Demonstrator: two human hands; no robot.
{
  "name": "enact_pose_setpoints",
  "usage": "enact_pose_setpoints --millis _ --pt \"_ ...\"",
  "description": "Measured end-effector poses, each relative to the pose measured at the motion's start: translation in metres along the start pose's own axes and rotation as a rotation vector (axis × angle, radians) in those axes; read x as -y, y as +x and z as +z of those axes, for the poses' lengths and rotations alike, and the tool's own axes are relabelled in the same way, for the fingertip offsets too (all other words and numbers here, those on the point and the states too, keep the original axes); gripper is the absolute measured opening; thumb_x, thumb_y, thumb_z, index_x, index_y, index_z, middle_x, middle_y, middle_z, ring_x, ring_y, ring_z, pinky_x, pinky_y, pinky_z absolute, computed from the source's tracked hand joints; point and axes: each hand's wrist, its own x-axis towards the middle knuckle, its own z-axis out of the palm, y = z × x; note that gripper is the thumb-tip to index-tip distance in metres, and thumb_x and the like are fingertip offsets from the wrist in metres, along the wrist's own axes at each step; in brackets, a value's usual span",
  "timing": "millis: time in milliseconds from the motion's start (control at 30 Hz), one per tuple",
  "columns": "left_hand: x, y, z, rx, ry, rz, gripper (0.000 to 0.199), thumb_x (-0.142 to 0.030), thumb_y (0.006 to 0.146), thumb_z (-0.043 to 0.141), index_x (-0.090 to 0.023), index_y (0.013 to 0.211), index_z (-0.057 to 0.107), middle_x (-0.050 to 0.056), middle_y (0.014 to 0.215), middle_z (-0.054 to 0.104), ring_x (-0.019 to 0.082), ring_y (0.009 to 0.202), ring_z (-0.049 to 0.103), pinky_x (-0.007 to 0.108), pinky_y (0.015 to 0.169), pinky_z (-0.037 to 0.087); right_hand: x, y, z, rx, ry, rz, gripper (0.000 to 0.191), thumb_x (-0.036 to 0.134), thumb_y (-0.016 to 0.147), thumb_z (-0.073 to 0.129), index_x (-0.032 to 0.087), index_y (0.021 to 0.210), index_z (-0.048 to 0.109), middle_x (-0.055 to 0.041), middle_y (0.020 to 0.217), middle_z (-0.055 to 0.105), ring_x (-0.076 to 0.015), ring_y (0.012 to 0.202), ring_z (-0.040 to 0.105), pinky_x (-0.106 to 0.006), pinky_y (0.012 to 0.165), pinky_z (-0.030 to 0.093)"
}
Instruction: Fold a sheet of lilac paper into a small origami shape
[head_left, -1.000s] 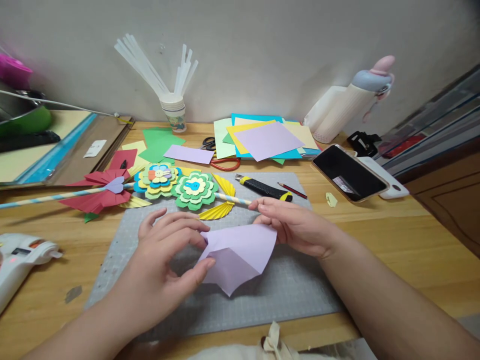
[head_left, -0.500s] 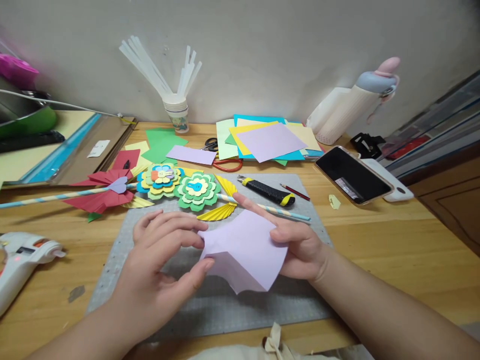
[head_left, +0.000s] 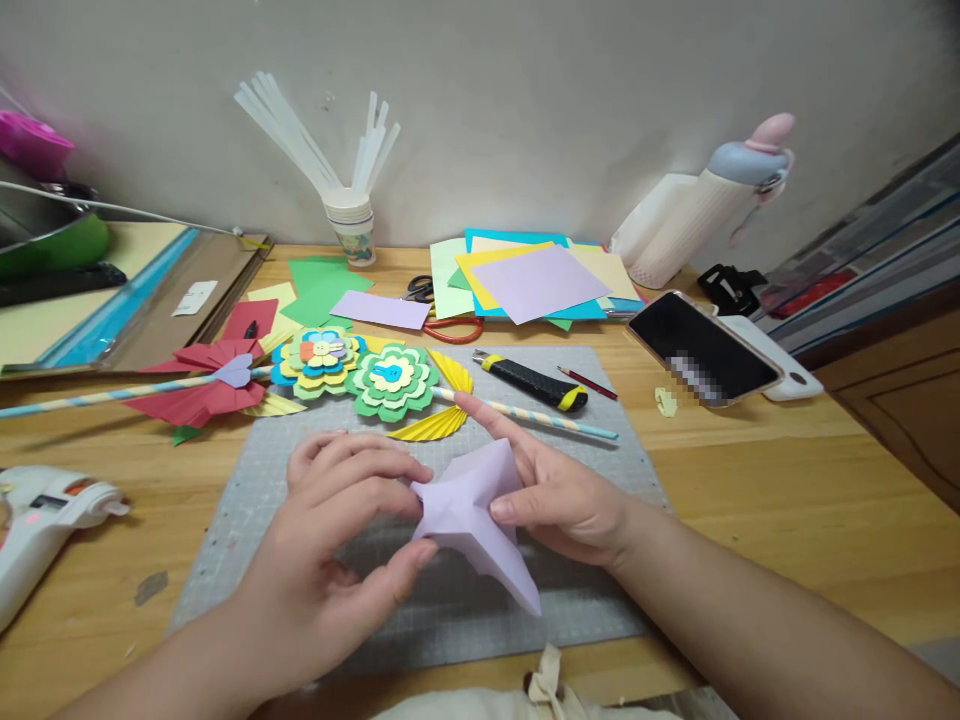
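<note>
A folded piece of lilac paper (head_left: 457, 515) is held between my two hands above the grey cutting mat (head_left: 360, 640). My left hand (head_left: 345, 530) pinches its left end between thumb and fingers. My right hand (head_left: 559, 500) grips its right side, with the thumb pressed on the front and the index finger stretched out toward the striped stick (head_left: 525, 412). The paper is creased into pointed flaps, one of them pointing down and to the right. Just behind lie yellow pleated paper pieces (head_left: 431, 425) and a green layered paper flower (head_left: 390, 380) on the stick.
A utility knife (head_left: 532, 382) and a pencil (head_left: 589, 382) lie behind my right hand. Coloured paper sheets (head_left: 544, 285), scissors (head_left: 454, 328) and a cup of glue sticks (head_left: 352, 235) stand along the wall. A glue gun (head_left: 56, 510) lies left, a phone (head_left: 701, 345) right.
The lilac paper has been bent inward at its right side and now stands up in sharper flaps. My right hand has moved left, its thumb pushing in toward the paper's middle.
</note>
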Motion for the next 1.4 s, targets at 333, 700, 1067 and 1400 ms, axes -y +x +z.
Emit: enact_pose_setpoints --millis 333,700,1067,1400 --pt "0.001 0.000 -0.001 0.033 0.028 -0.005 0.014 -0.018 0.082 0.061 -0.027 0.090 0.055 0.001 0.102 0.068 0.023 0.104 0.058 0.045 0.094 0.032 -0.011 0.005 -0.002 -0.107 -0.253 -0.091 0.082 0.027 0.075 0.076 0.027 0.143 0.030 -0.0031 0.106 0.061 -0.0159 0.096 0.060 -0.033 0.088 0.047" --pt "0.002 0.002 0.000 0.007 0.042 -0.039 0.013 -0.018 0.081 0.062 -0.027 0.088 0.055 -0.001 0.101 0.068 0.021 0.100 0.059 0.042 0.091 0.034 -0.009 -0.007 0.007 -0.254 -1.032 -0.619 0.015 0.014 0.084 0.062 0.025 0.089 0.054 -0.0053 0.122 0.055 -0.0208 0.122 0.050 -0.041 0.102 0.039" --pt "0.001 0.001 0.001 0.016 0.054 -0.037 0.014 -0.018 0.081 0.062 -0.027 0.089 0.057 -0.001 0.100 0.068 0.020 0.098 0.059 0.041 0.091 0.034 -0.004 -0.011 0.012 -0.123 -1.264 -0.571 0.027 0.037 0.077 0.070 0.024 0.092 0.052 -0.0039 0.110 0.065 -0.0229 0.106 0.059 -0.055 0.112 0.011" --pt "-0.001 0.000 0.002 -0.015 0.072 0.000 0.013 -0.020 0.081 0.061 -0.028 0.089 0.057 0.000 0.101 0.069 0.023 0.101 0.058 0.046 0.096 0.029 -0.003 -0.011 0.012 -0.149 -1.372 -0.740 0.015 0.021 0.081 0.064 0.026 0.087 0.051 -0.0001 0.098 0.066 -0.0177 0.097 0.062 -0.052 0.113 0.011"
